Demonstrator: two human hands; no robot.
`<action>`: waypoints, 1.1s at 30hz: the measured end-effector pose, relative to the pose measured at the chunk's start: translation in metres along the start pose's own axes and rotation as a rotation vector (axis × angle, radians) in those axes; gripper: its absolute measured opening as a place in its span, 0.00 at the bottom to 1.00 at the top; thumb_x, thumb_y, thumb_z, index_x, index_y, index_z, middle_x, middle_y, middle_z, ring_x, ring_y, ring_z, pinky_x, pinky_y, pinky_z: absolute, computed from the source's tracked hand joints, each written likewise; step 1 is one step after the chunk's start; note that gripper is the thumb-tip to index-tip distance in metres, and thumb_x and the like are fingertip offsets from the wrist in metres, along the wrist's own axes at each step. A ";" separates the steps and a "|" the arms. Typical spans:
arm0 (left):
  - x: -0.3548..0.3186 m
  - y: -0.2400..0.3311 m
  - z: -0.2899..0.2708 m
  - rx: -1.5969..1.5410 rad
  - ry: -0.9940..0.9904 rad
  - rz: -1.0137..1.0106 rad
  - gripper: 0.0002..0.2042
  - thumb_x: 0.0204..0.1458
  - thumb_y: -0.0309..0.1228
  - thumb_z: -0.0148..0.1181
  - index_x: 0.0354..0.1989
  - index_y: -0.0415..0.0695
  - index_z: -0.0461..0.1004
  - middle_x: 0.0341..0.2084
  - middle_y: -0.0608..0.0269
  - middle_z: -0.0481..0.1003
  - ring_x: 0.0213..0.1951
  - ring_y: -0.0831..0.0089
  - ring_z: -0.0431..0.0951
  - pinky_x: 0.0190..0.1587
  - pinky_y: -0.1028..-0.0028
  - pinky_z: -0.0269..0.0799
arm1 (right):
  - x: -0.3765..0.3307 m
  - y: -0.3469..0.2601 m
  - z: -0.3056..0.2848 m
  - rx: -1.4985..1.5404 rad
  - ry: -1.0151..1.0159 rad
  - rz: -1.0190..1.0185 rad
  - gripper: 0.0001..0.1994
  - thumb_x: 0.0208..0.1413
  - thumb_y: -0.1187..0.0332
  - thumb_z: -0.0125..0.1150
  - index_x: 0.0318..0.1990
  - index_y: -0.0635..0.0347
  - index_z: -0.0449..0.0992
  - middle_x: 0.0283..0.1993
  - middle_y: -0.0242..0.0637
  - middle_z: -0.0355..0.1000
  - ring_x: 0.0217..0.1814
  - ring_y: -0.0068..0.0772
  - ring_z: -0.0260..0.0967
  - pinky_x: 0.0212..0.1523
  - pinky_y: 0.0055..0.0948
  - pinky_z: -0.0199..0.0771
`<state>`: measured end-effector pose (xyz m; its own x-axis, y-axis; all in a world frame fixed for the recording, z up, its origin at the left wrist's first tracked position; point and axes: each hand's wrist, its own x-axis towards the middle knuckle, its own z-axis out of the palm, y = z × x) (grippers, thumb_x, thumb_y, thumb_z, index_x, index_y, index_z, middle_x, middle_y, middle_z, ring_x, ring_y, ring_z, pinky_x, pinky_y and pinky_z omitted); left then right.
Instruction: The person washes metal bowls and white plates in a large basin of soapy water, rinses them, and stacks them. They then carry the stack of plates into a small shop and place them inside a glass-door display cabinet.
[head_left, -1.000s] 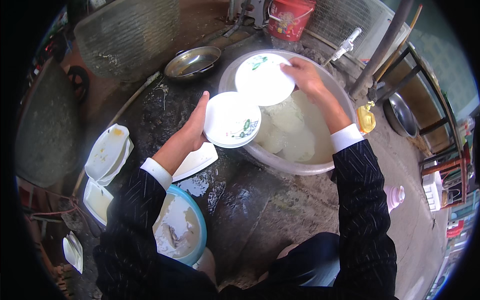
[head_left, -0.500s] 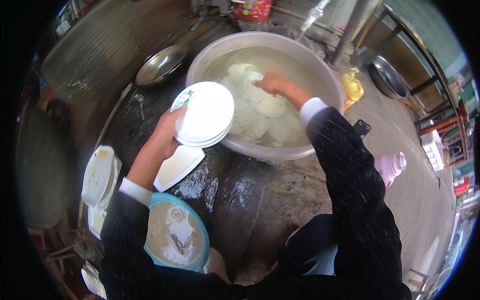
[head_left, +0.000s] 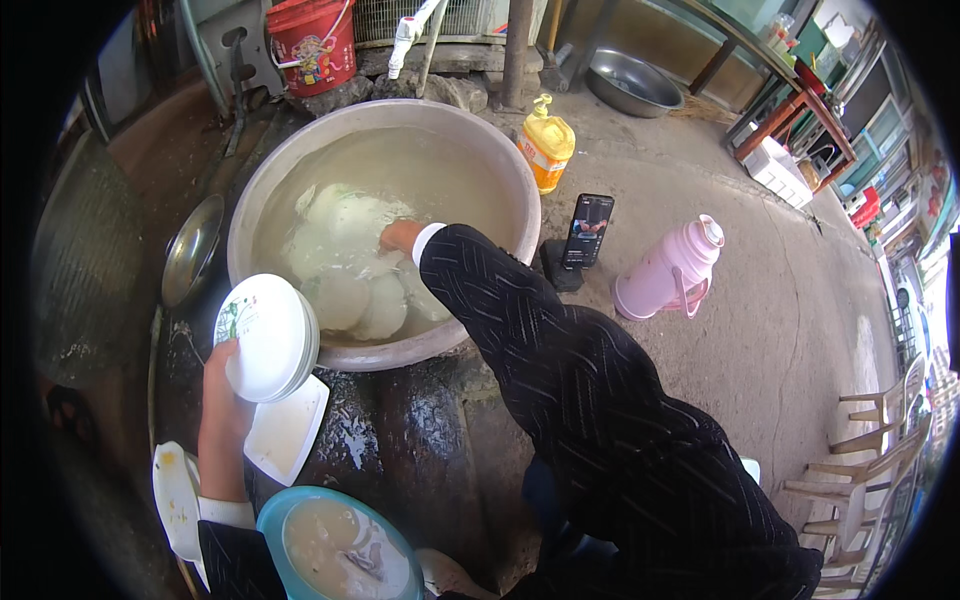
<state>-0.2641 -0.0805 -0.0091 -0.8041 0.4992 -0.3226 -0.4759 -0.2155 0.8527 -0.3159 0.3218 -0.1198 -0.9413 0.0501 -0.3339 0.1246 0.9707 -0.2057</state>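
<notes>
Outdoors, on wet concrete ground (head_left: 800,300), a person squats over a wide metal basin (head_left: 500,170) filled with cloudy water, where several white plates (head_left: 345,245) lie sunk. Judging by this, the step in hand is fishing washed plates out of the water and gathering them on a pile.

Just below the basin's near rim, the left hand (head_left: 225,385) clasps a stack of white plates (head_left: 268,335) from underneath, holding it tilted over the ground. A square white dish (head_left: 285,432) lies right under that stack, and a blue bowl (head_left: 335,550) of murky water sits further toward the person's body. The right hand (head_left: 398,235) is plunged among the sunken plates; whether its fingers have closed on one I cannot tell, since the water hides them.

The next move probably calls for a firm pinch on a slippery rim and a lift clear of the basin wall, across to the stack on the left.

Beyond the right arm stand a pink flask (head_left: 665,278), a yellow bottle (head_left: 547,150) and a propped phone (head_left: 588,228); none blocks the reach. A steel pan (head_left: 190,250) leans just above the stack.
</notes>
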 end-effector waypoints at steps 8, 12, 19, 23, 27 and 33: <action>0.001 0.001 0.002 0.020 -0.029 0.017 0.26 0.60 0.40 0.53 0.63 0.36 0.67 0.52 0.53 0.76 0.52 0.62 0.78 0.55 0.66 0.74 | -0.009 -0.014 -0.033 -0.168 0.154 0.002 0.11 0.52 0.68 0.63 0.39 0.63 0.85 0.45 0.51 0.81 0.48 0.50 0.80 0.46 0.42 0.79; -0.002 0.003 0.010 -0.019 -0.014 0.013 0.26 0.63 0.43 0.51 0.64 0.38 0.66 0.52 0.53 0.76 0.53 0.61 0.78 0.57 0.64 0.73 | -0.049 -0.040 -0.072 0.034 0.493 0.058 0.15 0.52 0.72 0.60 0.48 0.61 0.77 0.43 0.50 0.81 0.45 0.52 0.81 0.43 0.43 0.80; -0.010 0.011 0.031 -0.050 -0.021 0.023 0.27 0.68 0.48 0.44 0.66 0.42 0.65 0.56 0.54 0.75 0.56 0.61 0.77 0.59 0.63 0.73 | -0.116 -0.091 -0.132 -0.230 0.976 -0.201 0.12 0.51 0.72 0.60 0.44 0.57 0.72 0.38 0.47 0.78 0.37 0.50 0.80 0.37 0.46 0.76; -0.011 0.011 0.035 -0.061 -0.031 0.046 0.28 0.69 0.51 0.42 0.67 0.42 0.65 0.57 0.55 0.75 0.56 0.61 0.77 0.59 0.62 0.73 | -0.126 -0.103 -0.156 0.405 1.036 -0.185 0.10 0.57 0.70 0.57 0.44 0.65 0.74 0.37 0.54 0.79 0.37 0.57 0.80 0.41 0.48 0.77; -0.014 0.014 0.037 -0.118 -0.060 -0.003 0.31 0.68 0.55 0.41 0.68 0.43 0.64 0.58 0.56 0.74 0.57 0.61 0.76 0.60 0.61 0.72 | -0.126 -0.120 -0.154 0.861 0.703 -0.268 0.14 0.60 0.69 0.57 0.48 0.70 0.77 0.36 0.54 0.80 0.35 0.49 0.80 0.41 0.42 0.79; -0.015 0.014 0.034 -0.097 -0.045 -0.039 0.34 0.66 0.58 0.43 0.69 0.44 0.63 0.61 0.57 0.72 0.60 0.60 0.75 0.62 0.60 0.72 | -0.129 -0.157 -0.107 0.860 0.245 -0.337 0.15 0.59 0.68 0.62 0.48 0.72 0.80 0.36 0.52 0.80 0.35 0.37 0.79 0.39 0.35 0.80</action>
<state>-0.2471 -0.0625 0.0219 -0.7686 0.5457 -0.3338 -0.5403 -0.2745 0.7954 -0.2480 0.1883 0.0541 -0.9972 -0.0579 0.0477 -0.0684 0.4422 -0.8943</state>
